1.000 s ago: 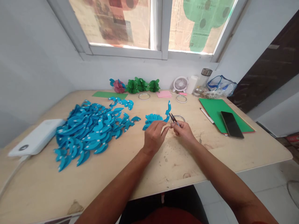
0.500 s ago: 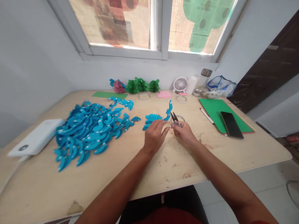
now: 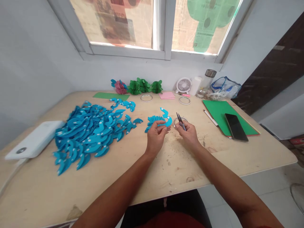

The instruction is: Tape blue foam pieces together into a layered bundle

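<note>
My left hand (image 3: 156,135) pinches a curved blue paper strip (image 3: 168,121) that has small white squares on it. Just behind those fingers lies a pleated stack of blue paper (image 3: 155,119), partly hidden by the hand. A pair of small thread snips (image 3: 181,121) with dark blades is held in my right hand (image 3: 188,134), blades pointing up and away from me. Behind the snips a roll of tape (image 3: 177,120) rests on the table, partly covered. The blades are apart from the strip.
A big heap of blue paper pieces (image 3: 92,129) covers the left of the table beside a white power bank (image 3: 35,139). At right, a phone (image 3: 236,126) lies on green sheets (image 3: 218,110). Green paper figures (image 3: 143,86), a small fan (image 3: 183,85) and a glass bottle (image 3: 206,84) line the wall.
The blue strip has swung left and tilted in my left hand, which has closed its fingers. My right hand has drawn slightly right with the snips, whose blades have come closer together.
</note>
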`<act>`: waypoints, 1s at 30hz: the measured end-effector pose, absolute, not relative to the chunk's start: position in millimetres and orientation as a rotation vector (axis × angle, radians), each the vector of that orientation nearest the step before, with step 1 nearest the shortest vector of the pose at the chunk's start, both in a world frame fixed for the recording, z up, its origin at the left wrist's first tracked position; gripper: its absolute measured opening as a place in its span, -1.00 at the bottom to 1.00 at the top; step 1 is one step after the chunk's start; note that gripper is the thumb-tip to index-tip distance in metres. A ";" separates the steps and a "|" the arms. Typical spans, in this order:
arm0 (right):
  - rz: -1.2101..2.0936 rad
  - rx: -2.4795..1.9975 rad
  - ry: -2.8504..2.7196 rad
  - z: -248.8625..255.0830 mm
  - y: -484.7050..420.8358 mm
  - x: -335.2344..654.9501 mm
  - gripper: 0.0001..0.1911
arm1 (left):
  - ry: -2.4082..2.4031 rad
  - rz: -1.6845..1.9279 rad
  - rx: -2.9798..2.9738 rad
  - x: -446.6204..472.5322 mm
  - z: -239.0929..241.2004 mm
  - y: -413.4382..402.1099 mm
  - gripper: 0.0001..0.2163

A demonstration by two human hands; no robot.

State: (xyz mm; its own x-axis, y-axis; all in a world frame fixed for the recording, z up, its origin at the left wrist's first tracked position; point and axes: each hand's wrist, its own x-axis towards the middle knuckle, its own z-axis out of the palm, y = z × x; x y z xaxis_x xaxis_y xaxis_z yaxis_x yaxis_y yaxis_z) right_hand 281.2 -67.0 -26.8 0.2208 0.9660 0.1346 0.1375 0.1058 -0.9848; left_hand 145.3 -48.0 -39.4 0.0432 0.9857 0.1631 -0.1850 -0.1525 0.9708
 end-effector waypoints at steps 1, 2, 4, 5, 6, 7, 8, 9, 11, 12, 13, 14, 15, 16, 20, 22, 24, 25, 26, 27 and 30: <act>0.863 -1.309 -1.207 -27.1 -67.5 280.9 -0.75 | 0.960 1.348 1.199 146.3 -39.3 -48.5 -0.72; 0.841 -1.311 -1.231 -27.4 -68.0 280.6 -0.75 | 0.968 1.334 1.190 147.1 -39.4 -49.0 -0.70; 0.802 -1.323 -1.269 -27.7 -68.9 280.2 -0.75 | 0.981 1.308 1.173 148.9 -39.7 -49.8 -0.69; 0.786 -1.331 -1.281 -27.6 -69.2 279.9 -0.75 | 0.979 1.291 1.163 149.8 -39.9 -50.1 -0.69; 0.774 -1.338 -1.293 -27.3 -69.6 279.6 -0.75 | 0.972 1.277 1.149 150.8 -40.0 -50.5 -0.71; 0.765 -1.343 -1.304 -26.8 -69.9 279.2 -0.76 | 0.962 1.268 1.129 151.7 -39.9 -50.9 -0.73; 0.760 -1.344 -1.313 -26.3 -70.2 278.8 -0.76 | 0.954 1.260 1.106 152.5 -39.7 -51.3 -0.75; 0.760 -1.342 -1.323 -25.8 -70.4 278.4 -0.77 | 0.948 1.253 1.084 153.1 -39.3 -51.7 -0.76; 0.760 -1.336 -1.341 -25.4 -70.4 277.8 -0.78 | 0.939 1.236 1.050 154.0 -38.1 -52.3 -0.77; 0.758 -1.333 -1.352 -25.6 -70.3 277.7 -0.79 | 0.937 1.227 1.036 154.1 -37.4 -52.6 -0.77; 0.752 -1.333 -1.364 -26.2 -70.0 277.8 -0.80 | 0.936 1.220 1.025 154.1 -36.8 -52.8 -0.76; 0.747 -1.335 -1.376 -27.1 -69.6 278.1 -0.81 | 0.935 1.216 1.017 154.0 -36.4 -52.9 -0.77; 0.742 -1.339 -1.388 -28.4 -69.2 278.5 -0.82 | 0.936 1.214 1.010 153.8 -36.0 -53.0 -0.77; 0.738 -1.344 -1.399 -29.8 -68.7 278.9 -0.82 | 0.938 1.211 1.005 153.7 -35.8 -53.1 -0.79; 0.714 -1.369 -1.416 -34.8 -67.4 280.8 -0.81 | 0.930 1.181 1.018 153.2 -36.0 -53.5 -0.81; 0.707 -1.372 -1.419 -35.8 -67.4 281.3 -0.81 | 0.919 1.173 1.023 152.9 -36.0 -53.7 -0.80; 0.707 -1.368 -1.432 -35.9 -67.6 281.7 -0.81 | 0.916 1.168 1.028 152.6 -35.7 -54.0 -0.79; 0.706 -1.365 -1.443 -35.7 -67.8 281.8 -0.81 | 0.918 1.165 1.030 152.5 -35.4 -54.1 -0.79; 0.702 -1.363 -1.456 -35.4 -67.9 282.0 -0.81 | 0.919 1.162 1.031 152.4 -35.1 -54.2 -0.79; 0.699 -1.361 -1.469 -35.0 -68.1 282.1 -0.81 | 0.918 1.157 1.031 152.2 -34.8 -54.4 -0.80; 0.699 -1.357 -1.493 -33.6 -68.2 282.1 -0.81 | 0.917 1.143 1.024 152.0 -34.3 -54.7 -0.78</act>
State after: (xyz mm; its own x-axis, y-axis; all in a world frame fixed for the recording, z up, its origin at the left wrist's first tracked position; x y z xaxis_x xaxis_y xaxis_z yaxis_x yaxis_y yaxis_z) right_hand 282.1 -68.2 -33.6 0.0852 0.9586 0.2716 0.4051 0.2157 -0.8884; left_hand 152.0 -54.7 -34.3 0.1839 0.9814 -0.0557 -0.2671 0.1044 0.9580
